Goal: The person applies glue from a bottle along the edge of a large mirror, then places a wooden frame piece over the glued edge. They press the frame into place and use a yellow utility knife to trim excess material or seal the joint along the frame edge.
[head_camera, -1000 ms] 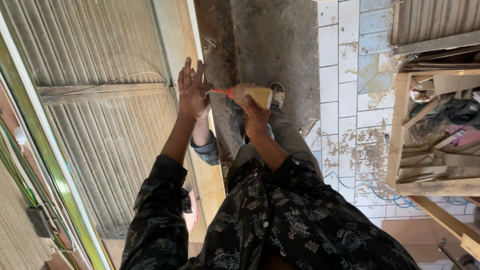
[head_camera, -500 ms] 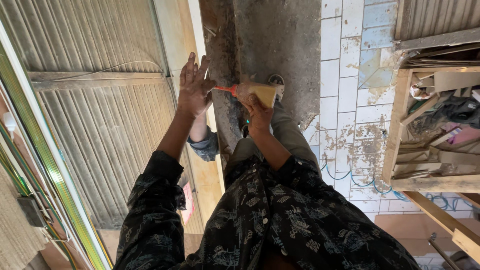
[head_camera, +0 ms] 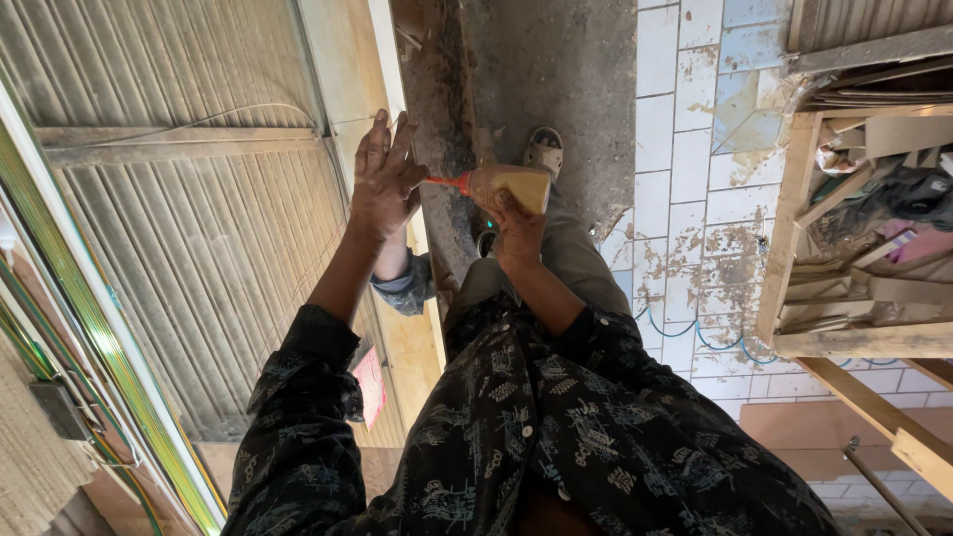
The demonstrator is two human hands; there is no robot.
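Nearest to us are our own patterned black sleeves [head_camera: 516, 437], both arms reaching out ahead. Beyond them our right hand [head_camera: 516, 223] is wrapped tight around a tan squeeze bottle [head_camera: 516, 186], held on its side with its red nozzle [head_camera: 447, 181] pointing left. Our left hand [head_camera: 382, 179] lies flat with the fingers spread against the pale wooden strip [head_camera: 392, 60] that edges the ribbed panel [head_camera: 199, 228]; it grips nothing, it only presses. The nozzle tip sits just at the heel of that palm, so we cannot tell whether it touches the wood or the skin.

That closeness is the first risk, as we judge it: a hard squeeze could put the bottle's contents on our own palm instead of on the strip. With the bottle lying level, a drip could also fall past the strip onto our trouser leg [head_camera: 576, 258] or the sandal [head_camera: 543, 151] below it.

The left hand bears only by pressure. If it slides on the smooth strip, the nozzle loses its guide and a line would wander onto the ribbed panel.

Farther out, a thin white wire [head_camera: 199, 119] runs across the panel near a wooden batten [head_camera: 179, 144]; a stray sweep of the arm could snag it. The dirty tiled floor [head_camera: 685, 199] and the cluttered wooden crate [head_camera: 854, 228] to the right lie well apart from both hands and pose little trouble.
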